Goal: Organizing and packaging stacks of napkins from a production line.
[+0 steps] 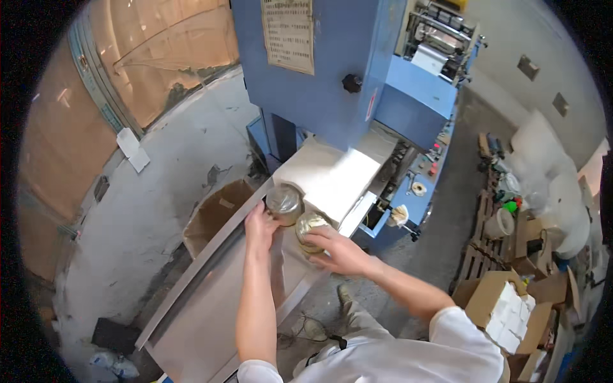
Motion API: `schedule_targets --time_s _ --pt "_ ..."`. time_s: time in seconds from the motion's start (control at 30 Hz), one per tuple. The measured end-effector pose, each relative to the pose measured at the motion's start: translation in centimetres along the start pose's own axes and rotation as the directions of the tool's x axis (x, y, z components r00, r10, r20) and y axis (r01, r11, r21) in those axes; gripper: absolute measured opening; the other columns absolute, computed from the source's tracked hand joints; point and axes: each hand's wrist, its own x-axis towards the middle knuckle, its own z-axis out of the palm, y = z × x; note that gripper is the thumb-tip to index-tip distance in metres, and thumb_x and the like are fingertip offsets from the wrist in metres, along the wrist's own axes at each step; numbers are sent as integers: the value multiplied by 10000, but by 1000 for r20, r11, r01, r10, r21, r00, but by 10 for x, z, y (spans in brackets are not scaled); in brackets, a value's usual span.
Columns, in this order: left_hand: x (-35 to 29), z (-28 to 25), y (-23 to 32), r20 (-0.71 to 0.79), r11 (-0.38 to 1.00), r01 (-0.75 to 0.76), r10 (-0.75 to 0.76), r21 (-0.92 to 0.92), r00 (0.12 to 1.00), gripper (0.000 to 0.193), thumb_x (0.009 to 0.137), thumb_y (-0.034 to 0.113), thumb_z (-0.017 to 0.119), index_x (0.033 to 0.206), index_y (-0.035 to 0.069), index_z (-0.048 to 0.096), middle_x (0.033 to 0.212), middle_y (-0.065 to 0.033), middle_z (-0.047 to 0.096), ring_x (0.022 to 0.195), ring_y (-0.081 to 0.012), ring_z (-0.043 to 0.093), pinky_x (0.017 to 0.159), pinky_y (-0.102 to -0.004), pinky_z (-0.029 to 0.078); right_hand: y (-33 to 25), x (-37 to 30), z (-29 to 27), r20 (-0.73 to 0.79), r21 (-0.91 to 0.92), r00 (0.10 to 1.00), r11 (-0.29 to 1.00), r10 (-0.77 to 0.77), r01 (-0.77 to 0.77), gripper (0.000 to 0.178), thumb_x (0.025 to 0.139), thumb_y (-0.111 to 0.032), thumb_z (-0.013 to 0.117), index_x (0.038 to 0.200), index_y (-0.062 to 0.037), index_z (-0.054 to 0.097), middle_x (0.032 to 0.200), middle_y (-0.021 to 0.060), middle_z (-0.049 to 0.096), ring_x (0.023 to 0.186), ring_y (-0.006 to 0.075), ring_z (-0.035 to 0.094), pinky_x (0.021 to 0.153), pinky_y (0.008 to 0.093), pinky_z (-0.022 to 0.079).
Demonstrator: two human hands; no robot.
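Two round, shiny packs in clear wrap stand side by side at the upper end of a sloping metal tray [211, 319]. Against the left round pack [285, 199] my left hand [258, 223] is closed, its fingers curled round the near left side. The right round pack [312, 225] has a crinkled, yellowish-silver top. My right hand [338, 249] grips it from the right, fingers over its top and side. What is inside the packs cannot be made out. Just beyond them is the machine's pale flat outlet [319, 169].
A tall blue machine [306, 96] rises ahead, with a control panel [418, 185] on its right side. Left of the tray an open cardboard box [214, 214] stands on the floor. At right are a wooden pallet [479, 246] and a carton of white packs [495, 306].
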Motion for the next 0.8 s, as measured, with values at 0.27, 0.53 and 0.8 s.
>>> schedule_targets --time_s 0.27,0.53,0.8 --pt "-67 -21 -12 -389 976 -141 197 169 900 638 975 313 537 1460 1 265 1373 -223 471 1245 -330 496 1064 -442 384 71 67 2 493 -308 864 907 -105 286 828 630 -239 770 1374 -105 432 1221 240 490 1121 420 497 934 458 446" --pt "-102 14 -86 -394 943 -59 192 327 899 461 977 328 547 1289 -1 463 1226 -144 580 1140 -239 578 962 -376 480 55 52 -84 188 119 948 964 -258 239 845 646 -302 794 1373 -107 410 1208 225 489 1099 394 532 909 459 464" --pt "-20 193 -71 -151 556 -59 324 829 934 829 864 441 659 1366 -119 310 1254 -289 551 1174 -355 550 1014 -402 398 136 -63 -154 174 912 911 287 374 -292 912 686 -187 845 1427 -1 346 1294 126 499 1190 205 496 1046 335 373"
